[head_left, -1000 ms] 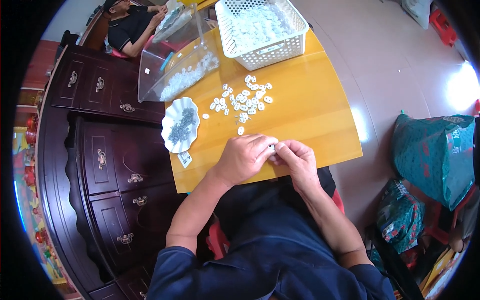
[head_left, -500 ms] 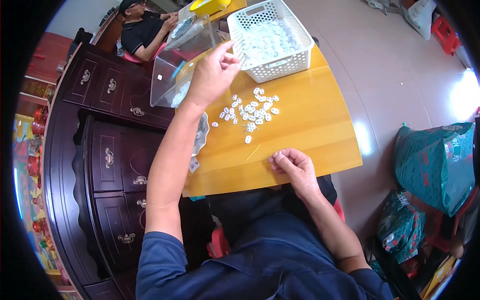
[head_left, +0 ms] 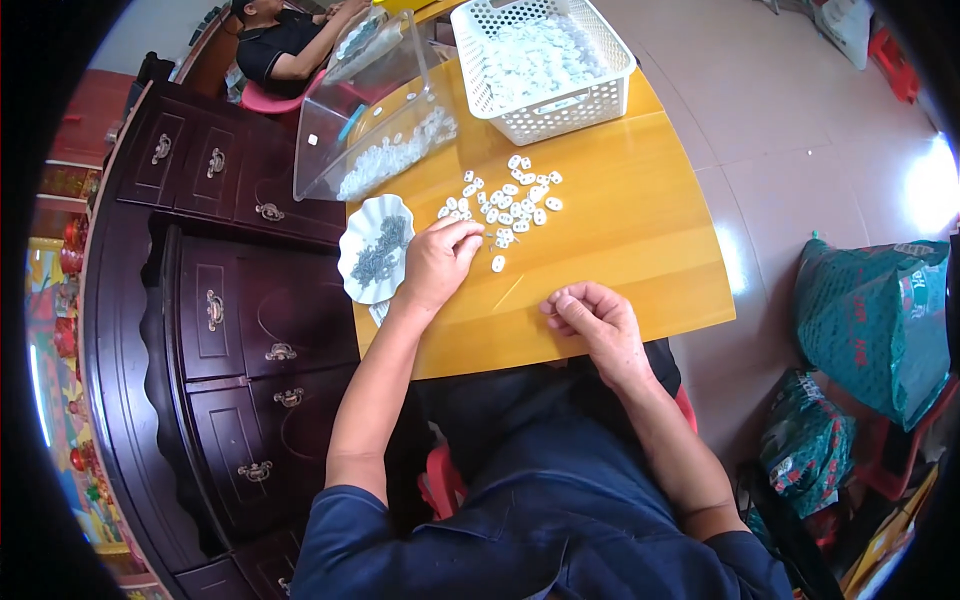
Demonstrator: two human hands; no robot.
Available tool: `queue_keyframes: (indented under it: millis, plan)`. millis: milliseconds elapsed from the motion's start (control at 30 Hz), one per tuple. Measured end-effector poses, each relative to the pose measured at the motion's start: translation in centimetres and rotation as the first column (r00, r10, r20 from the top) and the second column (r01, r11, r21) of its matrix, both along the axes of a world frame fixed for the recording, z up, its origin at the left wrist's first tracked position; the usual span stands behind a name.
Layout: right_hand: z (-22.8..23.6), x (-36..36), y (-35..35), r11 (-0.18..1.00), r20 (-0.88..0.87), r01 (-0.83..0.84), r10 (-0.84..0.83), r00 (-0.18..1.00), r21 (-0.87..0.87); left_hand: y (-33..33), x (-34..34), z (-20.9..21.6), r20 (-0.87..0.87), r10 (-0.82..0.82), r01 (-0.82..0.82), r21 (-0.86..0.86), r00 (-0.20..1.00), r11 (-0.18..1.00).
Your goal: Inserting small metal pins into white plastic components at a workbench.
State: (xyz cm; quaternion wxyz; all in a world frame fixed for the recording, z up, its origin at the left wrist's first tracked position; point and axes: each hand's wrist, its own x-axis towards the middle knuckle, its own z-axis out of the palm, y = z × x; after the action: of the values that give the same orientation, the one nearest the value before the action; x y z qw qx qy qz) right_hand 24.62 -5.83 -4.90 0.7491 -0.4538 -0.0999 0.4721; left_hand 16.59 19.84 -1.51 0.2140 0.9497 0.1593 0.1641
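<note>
My left hand [head_left: 440, 262] reaches over the table, its fingertips bunched together at the near left edge of a loose pile of small white oval pieces with two dark spots [head_left: 505, 208]. Whatever those fingers hold, if anything, is hidden. A few tiny dark pins [head_left: 489, 236] lie beside the fingertips. Close to the table's front edge, my right hand [head_left: 603, 328] is closed in a pinch, with thumb against curled forefinger; its contents cannot be made out. One white oval piece [head_left: 498, 263] lies apart from the pile. Between the hands rests a thin yellow stick [head_left: 508, 291].
Left of my left hand sits a white scalloped dish [head_left: 352, 240] of dark grey pins. Behind it stands a clear plastic bin [head_left: 315, 165] with translucent parts. A white perforated basket [head_left: 560, 122] full of pale pieces stands at the back. Another person [head_left: 275, 50] sits far left.
My left hand has come down and nearer from beside the basket to the pile, uncovering the dish and the bin's contents. My right hand has stayed nearly in place, still pinched.
</note>
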Motion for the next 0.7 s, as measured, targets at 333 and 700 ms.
queue_keyframes:
  millis: [333,700]
  plan:
    - [0.0,-0.1,0.0,1.000,-0.008,-0.006,0.006,1.000,0.027,0.4,0.7,-0.8,-0.068,-0.022,0.031,0.137,0.997,0.990]
    - [0.1,0.0,-0.1,1.000,-0.004,-0.007,0.007,1.000,-0.001,-1.8,0.2,1.1,-0.067,-0.135,0.144,0.152,0.989,0.978]
